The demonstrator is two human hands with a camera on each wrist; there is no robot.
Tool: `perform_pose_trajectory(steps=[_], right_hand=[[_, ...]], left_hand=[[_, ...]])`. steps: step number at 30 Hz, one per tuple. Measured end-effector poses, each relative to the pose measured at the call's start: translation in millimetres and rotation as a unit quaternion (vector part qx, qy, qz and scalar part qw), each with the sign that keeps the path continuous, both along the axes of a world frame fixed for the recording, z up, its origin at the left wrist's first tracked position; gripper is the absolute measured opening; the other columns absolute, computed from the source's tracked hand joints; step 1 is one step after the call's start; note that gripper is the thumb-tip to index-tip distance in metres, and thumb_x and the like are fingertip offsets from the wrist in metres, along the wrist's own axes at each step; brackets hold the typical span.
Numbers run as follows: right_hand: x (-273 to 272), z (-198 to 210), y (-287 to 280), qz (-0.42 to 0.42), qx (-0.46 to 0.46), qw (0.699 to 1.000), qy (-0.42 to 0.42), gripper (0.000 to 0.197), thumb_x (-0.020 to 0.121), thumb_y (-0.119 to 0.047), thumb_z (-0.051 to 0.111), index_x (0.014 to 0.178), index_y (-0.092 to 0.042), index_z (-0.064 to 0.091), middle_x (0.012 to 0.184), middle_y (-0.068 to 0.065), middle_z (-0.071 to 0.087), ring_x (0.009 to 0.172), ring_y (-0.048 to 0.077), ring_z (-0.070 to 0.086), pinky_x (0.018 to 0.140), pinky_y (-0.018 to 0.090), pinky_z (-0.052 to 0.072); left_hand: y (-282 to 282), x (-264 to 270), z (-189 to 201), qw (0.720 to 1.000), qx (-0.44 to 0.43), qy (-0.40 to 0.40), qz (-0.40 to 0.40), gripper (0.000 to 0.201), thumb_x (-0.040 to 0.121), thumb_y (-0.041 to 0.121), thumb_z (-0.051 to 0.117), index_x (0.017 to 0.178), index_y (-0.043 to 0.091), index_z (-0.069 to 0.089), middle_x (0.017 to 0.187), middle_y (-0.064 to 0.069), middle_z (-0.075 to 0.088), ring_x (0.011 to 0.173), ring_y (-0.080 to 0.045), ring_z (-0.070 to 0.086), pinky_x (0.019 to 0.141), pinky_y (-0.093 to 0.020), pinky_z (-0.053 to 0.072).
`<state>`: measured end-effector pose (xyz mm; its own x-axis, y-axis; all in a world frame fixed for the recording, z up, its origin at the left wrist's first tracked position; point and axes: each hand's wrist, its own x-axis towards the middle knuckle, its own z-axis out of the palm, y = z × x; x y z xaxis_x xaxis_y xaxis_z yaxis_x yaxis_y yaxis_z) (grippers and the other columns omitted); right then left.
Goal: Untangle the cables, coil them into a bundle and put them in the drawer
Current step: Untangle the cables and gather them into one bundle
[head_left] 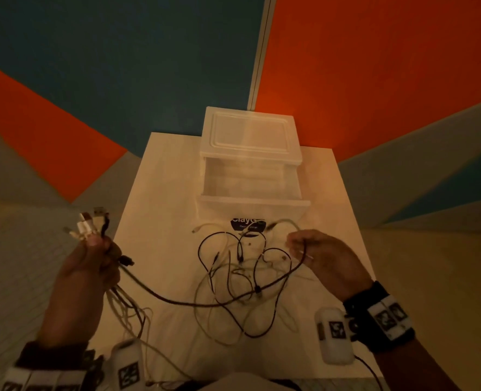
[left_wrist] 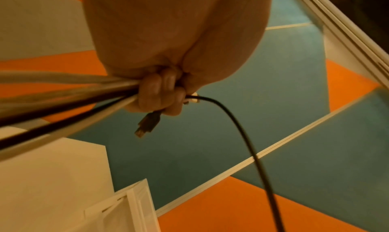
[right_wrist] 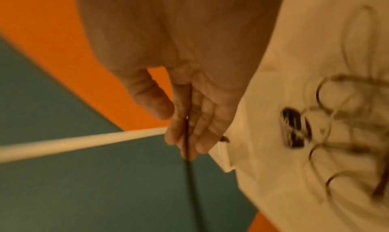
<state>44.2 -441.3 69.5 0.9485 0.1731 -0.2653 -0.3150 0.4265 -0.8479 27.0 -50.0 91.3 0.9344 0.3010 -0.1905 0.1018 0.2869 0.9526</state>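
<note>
Your left hand clenches a bunch of white and black cable ends; your right hand pinches one thin black cable above the tangle between them.

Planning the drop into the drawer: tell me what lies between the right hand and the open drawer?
In the head view, loose cable ends and a dark label lie on the table between the right hand and drawer.

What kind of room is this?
Probably a staged recording space, not a home: bold orange and teal wall panels, one small white table bearing a clear plastic drawer unit, and tracking markers strapped to the wrists.
</note>
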Motion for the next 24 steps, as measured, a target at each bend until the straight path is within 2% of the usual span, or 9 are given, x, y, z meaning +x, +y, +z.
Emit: perform_pose_trajectory(steps=[1,3,5,8,10,13,17,20,24], right_hand=[[0,7,-5,-0.032,0.083,0.996,0.012,0.039,0.07,-0.013,0.068,0.102,0.008,0.066,0.103,0.021,0.068,0.099,0.031,0.066,0.092,0.038,0.054],[2,19,-14,-0.105,0.145,0.984,0.022,0.034,0.065,-0.009,0.069,0.097,0.001,0.066,0.089,0.015,0.067,0.075,0.022,0.066,0.076,0.033,0.058],[3,26,-20,-0.141,0.114,0.982,0.05,0.023,0.074,-0.005,0.061,0.096,-0.006,0.059,0.074,0.008,0.061,0.048,0.01,0.049,0.052,0.025,0.05],[0,24,-18,-0.065,-0.002,0.994,0.086,0.017,0.092,-0.014,0.045,0.103,-0.002,0.052,0.057,0.0,0.05,0.037,0.007,0.031,0.038,0.021,0.029],[-8,22,-5,-0.017,-0.105,0.991,0.079,0.032,0.094,-0.021,0.045,0.107,0.006,0.056,0.053,-0.005,0.039,0.04,0.006,0.027,0.042,0.022,0.021],[-25,31,27,0.024,-0.22,0.975,-0.016,0.025,0.1,-0.018,0.042,0.105,-0.003,0.061,0.054,-0.002,0.026,0.047,0.01,0.02,0.047,0.024,0.017],[-50,42,67,0.118,-0.354,0.915,-0.154,0.019,0.101,-0.026,0.039,0.101,-0.02,0.057,0.062,-0.003,0.046,0.052,0.014,0.036,0.054,0.02,0.031],[-61,44,90,0.153,-0.417,0.877,-0.184,0.02,0.098,-0.037,0.039,0.091,-0.03,0.056,0.075,0.009,0.054,0.067,0.029,0.048,0.061,0.035,0.038],[-61,43,105,0.155,-0.475,0.838,-0.22,0.022,0.097,-0.044,0.037,0.083,-0.033,0.051,0.058,-0.005,0.046,0.05,0.012,0.039,0.053,0.035,0.032]], left_hand=[[3,-1,-3,1.0,0.006,0.009,0.011,0.031,0.103,0.019,0.036,0.077,0.022,0.054,0.06,0.008,0.051,0.044,-0.004,0.031,0.052,-0.03,0.016],[6,-3,-6,1.0,0.012,0.02,0.012,0.028,0.103,0.019,0.038,0.08,0.021,0.055,0.059,0.009,0.053,0.044,-0.003,0.036,0.053,-0.031,0.017],[2,-7,-7,0.999,0.034,0.023,-0.018,0.026,0.102,0.021,0.04,0.08,0.017,0.054,0.059,0.008,0.053,0.045,-0.002,0.037,0.05,-0.03,0.017],[-16,-8,-14,0.992,0.064,0.053,-0.097,0.027,0.101,0.02,0.04,0.086,0.004,0.057,0.063,-0.002,0.061,0.043,-0.003,0.039,0.04,-0.019,0.022],[-32,-7,-20,0.979,0.077,0.078,-0.174,0.037,0.102,0.025,0.038,0.09,-0.002,0.06,0.066,-0.02,0.057,0.038,-0.007,0.028,0.039,-0.02,0.017],[-60,-10,-18,0.964,0.125,0.072,-0.225,0.041,0.101,0.034,0.038,0.083,0.012,0.068,0.075,-0.032,0.057,0.041,-0.009,0.02,0.042,-0.023,0.013],[-88,-13,-5,0.977,0.009,0.048,-0.207,0.029,0.095,0.032,0.043,0.084,0.007,0.055,0.078,-0.015,0.06,0.047,-0.009,0.027,0.044,-0.024,0.02],[-100,-15,0,0.973,-0.038,0.04,-0.223,0.025,0.097,0.029,0.042,0.085,0.009,0.05,0.072,-0.004,0.052,0.053,-0.01,0.032,0.047,-0.022,0.028],[-113,-20,3,0.968,-0.08,0.049,-0.233,0.025,0.089,0.03,0.048,0.091,0.006,0.052,0.07,-0.001,0.046,0.056,-0.01,0.034,0.05,-0.023,0.03]])
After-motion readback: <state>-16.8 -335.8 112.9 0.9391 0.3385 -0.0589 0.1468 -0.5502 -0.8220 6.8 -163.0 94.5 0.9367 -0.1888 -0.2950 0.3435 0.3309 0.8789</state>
